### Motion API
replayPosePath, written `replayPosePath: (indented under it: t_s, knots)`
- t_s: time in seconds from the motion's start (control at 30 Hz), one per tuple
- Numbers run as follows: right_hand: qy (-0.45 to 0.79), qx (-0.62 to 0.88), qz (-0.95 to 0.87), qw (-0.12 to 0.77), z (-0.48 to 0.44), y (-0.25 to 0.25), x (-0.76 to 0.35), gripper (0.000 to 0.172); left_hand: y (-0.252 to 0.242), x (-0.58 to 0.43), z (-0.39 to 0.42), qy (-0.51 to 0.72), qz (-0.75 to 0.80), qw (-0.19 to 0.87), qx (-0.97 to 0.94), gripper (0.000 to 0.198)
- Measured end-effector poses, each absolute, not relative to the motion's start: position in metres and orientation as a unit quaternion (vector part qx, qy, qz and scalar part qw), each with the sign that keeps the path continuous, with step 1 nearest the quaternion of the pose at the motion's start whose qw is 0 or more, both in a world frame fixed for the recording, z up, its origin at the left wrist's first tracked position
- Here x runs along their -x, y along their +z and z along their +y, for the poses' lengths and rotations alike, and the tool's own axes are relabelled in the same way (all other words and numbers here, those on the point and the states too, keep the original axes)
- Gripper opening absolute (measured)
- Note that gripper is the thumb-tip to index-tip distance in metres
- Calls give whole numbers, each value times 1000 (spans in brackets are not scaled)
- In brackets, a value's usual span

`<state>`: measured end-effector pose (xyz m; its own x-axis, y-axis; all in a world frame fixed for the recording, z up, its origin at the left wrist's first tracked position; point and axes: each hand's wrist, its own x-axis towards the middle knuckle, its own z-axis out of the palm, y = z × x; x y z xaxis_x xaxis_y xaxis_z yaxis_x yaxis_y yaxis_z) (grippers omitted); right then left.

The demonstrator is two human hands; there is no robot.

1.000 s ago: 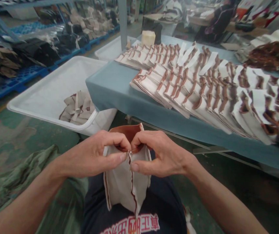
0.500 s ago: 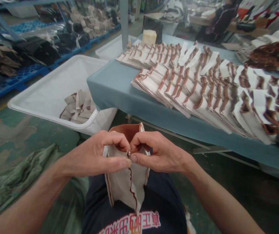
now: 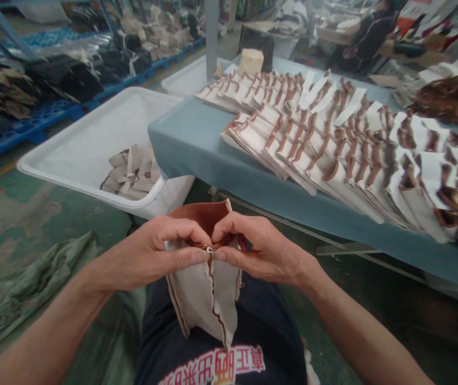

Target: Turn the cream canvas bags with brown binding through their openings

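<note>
A small off-white fabric pouch (image 3: 202,297) with brown edge trim and a brown lining hangs over my lap. My left hand (image 3: 152,256) pinches its top edge from the left, fingers curled over the rim. My right hand (image 3: 258,248) pinches the same edge from the right. The thumbs and forefingers of both hands meet at a small metal piece (image 3: 208,249) on the central brown seam. The brown flap stands up behind my knuckles.
A blue-covered table (image 3: 196,144) ahead right carries rows of several overlapping pouches (image 3: 333,144). A white bin (image 3: 88,144) at left holds a few pouches. Green cloth (image 3: 20,289) lies on the floor at left. Blue racks of dark goods line the far left.
My hands have stayed on the pouch's top edge and drawn closer, thumbs now touching at the seam's metal piece. The pouch has shifted slightly lower and left.
</note>
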<state>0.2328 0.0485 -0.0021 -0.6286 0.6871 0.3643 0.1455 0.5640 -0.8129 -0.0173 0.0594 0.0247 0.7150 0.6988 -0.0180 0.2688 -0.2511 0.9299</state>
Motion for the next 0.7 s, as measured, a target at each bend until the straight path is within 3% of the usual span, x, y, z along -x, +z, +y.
replayPosePath:
  t_s: [0.23, 0.53, 0.7]
  knots:
    - [265, 251, -855, 369, 45, -7, -233, 3, 25, 15, 58, 203, 341, 506, -765, 16]
    - [106, 262, -868, 408, 37, -8, -224, 14, 24, 2, 46, 248, 402, 470, -745, 20]
    - [115, 315, -836, 434, 30, -8, -214, 18, 23, -2, 43, 261, 415, 485, -724, 22]
